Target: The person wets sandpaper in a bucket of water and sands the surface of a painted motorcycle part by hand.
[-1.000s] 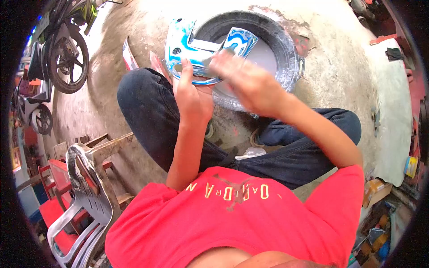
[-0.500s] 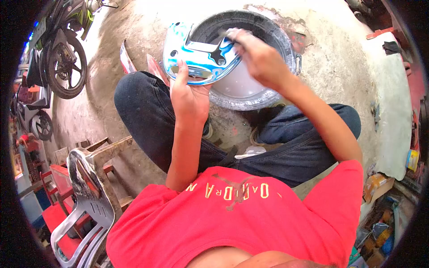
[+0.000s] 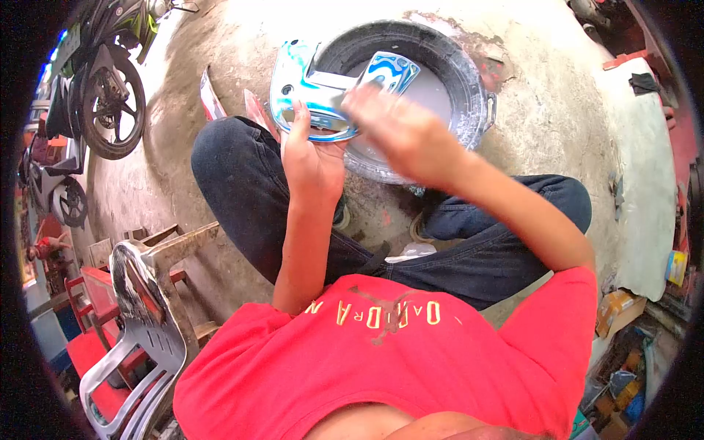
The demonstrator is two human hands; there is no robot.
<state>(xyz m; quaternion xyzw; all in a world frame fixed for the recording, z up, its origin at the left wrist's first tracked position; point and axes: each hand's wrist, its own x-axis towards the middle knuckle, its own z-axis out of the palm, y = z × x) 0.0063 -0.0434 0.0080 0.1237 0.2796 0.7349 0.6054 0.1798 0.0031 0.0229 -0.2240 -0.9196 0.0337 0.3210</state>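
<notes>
A curved motorcycle fairing panel point(image 3: 293, 77), glossy with blue, white and silver swirls, is held over a black basin point(image 3: 469, 73). My left hand point(image 3: 314, 158) grips the panel's lower edge, its thumb lying on the front face. Across the middle of the panel passes my right hand point(image 3: 411, 136), smeared by motion, its fingers pressed together on the surface. A small greyish piece shows at those fingertips, too blurred to name. Cloudy, pale liquid point(image 3: 433, 88) fills the basin's bottom, and the panel's right end overhangs it.
Two slim red-and-white pieces, one of them a pointed strip point(image 3: 211, 95), stand left of the basin. A grey plastic chair point(image 3: 158, 330) is at lower left, with motorcycles point(image 3: 110, 103) beyond. At right are a long pale panel point(image 3: 645, 183) and a cardboard box point(image 3: 620, 312).
My right hand has swept from the panel's upper right part down and left to its middle, uncovering the right end. The left hand keeps its grip, almost unmoved.
</notes>
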